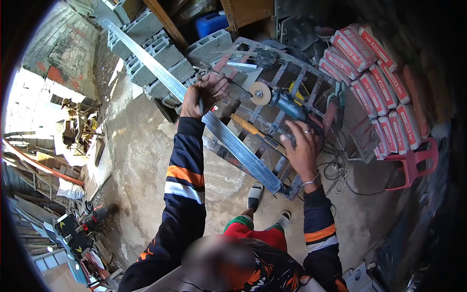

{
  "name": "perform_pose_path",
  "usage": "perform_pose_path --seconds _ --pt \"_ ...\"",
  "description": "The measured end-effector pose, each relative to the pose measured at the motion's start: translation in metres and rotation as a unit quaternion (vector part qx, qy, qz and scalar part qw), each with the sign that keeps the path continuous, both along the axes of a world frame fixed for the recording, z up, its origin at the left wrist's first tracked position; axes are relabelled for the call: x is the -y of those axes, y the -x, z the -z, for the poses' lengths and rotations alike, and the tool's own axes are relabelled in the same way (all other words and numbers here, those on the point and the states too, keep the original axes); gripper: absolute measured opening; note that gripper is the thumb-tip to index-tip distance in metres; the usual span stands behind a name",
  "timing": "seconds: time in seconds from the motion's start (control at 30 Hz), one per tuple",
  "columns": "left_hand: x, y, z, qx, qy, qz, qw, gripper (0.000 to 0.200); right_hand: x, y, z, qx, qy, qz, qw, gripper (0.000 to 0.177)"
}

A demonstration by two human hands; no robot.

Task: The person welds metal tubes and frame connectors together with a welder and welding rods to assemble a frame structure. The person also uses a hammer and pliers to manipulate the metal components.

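My left hand point(206, 95) is closed beside a long galvanized metal tube point(238, 148), its fingers curled around something thin that I cannot make out. The tube runs diagonally across the edge of a rusty metal grid bench point(275, 168). My right hand point(304, 148) hovers over the bench's right part, empty, with fingers spread. Near its fingertips lies the dark end of a long tool with an orange-yellow handle point(247, 125). Beyond it rests a blue angle grinder point(290, 105) with a tan flap disc point(260, 93). A second dark power tool point(266, 58) sits farther back.
Concrete blocks point(168, 56) are stacked at the back left, under the tube's far end. Red-and-white bags point(384, 87) are piled at the right, near a pink plastic chair point(413, 165). Cables point(335, 170) trail on the floor. Scrap wood point(80, 131) lies at the left.
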State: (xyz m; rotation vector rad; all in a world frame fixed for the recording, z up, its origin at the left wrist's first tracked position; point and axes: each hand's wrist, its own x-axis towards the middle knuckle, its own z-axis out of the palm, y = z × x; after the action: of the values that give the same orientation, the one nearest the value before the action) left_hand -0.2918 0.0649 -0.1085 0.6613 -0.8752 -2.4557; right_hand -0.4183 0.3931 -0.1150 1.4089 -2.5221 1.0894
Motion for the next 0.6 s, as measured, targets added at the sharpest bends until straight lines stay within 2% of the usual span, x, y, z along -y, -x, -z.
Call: perform_pose_path --seconds 0.07,0.13,0.23,0.27,0.3,0.33,0.37,0.4,0.43,0.47,0.53,0.57,0.6 --pt "0.007 0.004 0.006 -0.008 -0.009 0.01 1.0 0.026 0.018 -0.009 0.026 0.0 -0.039 -0.019 0.999 0.043" --pt "0.017 0.009 0.01 -0.001 -0.067 0.008 0.998 0.02 0.029 -0.012 0.044 0.009 -0.076 -0.042 0.996 0.044" --pt "0.042 0.019 0.03 0.015 -0.103 0.015 0.994 0.019 0.041 -0.021 0.05 0.039 -0.128 -0.075 0.988 0.045" --pt "0.036 0.025 0.026 0.06 -0.092 -0.034 0.993 0.025 0.045 -0.024 0.05 0.027 -0.163 -0.085 0.983 0.047" --pt "0.049 0.025 0.04 0.061 -0.092 -0.033 0.993 0.025 0.048 -0.025 0.05 0.014 -0.198 -0.093 0.976 0.05" --pt "0.077 0.025 0.072 0.07 -0.065 0.028 0.995 0.024 0.05 -0.024 0.054 0.013 -0.2 -0.098 0.975 0.051" --pt "0.075 0.026 0.064 0.078 -0.037 0.087 0.992 0.023 0.053 -0.023 0.058 0.012 -0.2 -0.097 0.975 0.051" --pt "0.058 0.037 0.065 0.242 0.096 -0.032 0.965 0.024 0.055 -0.022 0.062 -0.004 -0.18 -0.098 0.979 0.044" --pt "0.058 0.039 0.068 0.242 0.096 -0.031 0.965 0.024 0.058 -0.022 0.059 -0.021 -0.159 -0.098 0.982 0.038" --pt "0.058 0.041 0.071 0.296 0.161 -0.01 0.942 0.023 0.059 -0.021 0.057 -0.019 -0.159 -0.096 0.982 0.038" --pt "0.06 0.048 0.081 0.394 0.285 0.033 0.873 0.02 0.063 -0.018 0.05 0.082 -0.222 -0.115 0.965 0.045" --pt "0.063 0.052 0.088 0.438 0.345 0.055 0.829 0.019 0.065 -0.018 0.046 0.084 -0.223 -0.113 0.965 0.045" --pt "0.064 0.056 0.096 0.478 0.402 0.077 0.777 0.018 0.066 -0.018 0.043 0.085 -0.195 -0.124 0.969 0.037"
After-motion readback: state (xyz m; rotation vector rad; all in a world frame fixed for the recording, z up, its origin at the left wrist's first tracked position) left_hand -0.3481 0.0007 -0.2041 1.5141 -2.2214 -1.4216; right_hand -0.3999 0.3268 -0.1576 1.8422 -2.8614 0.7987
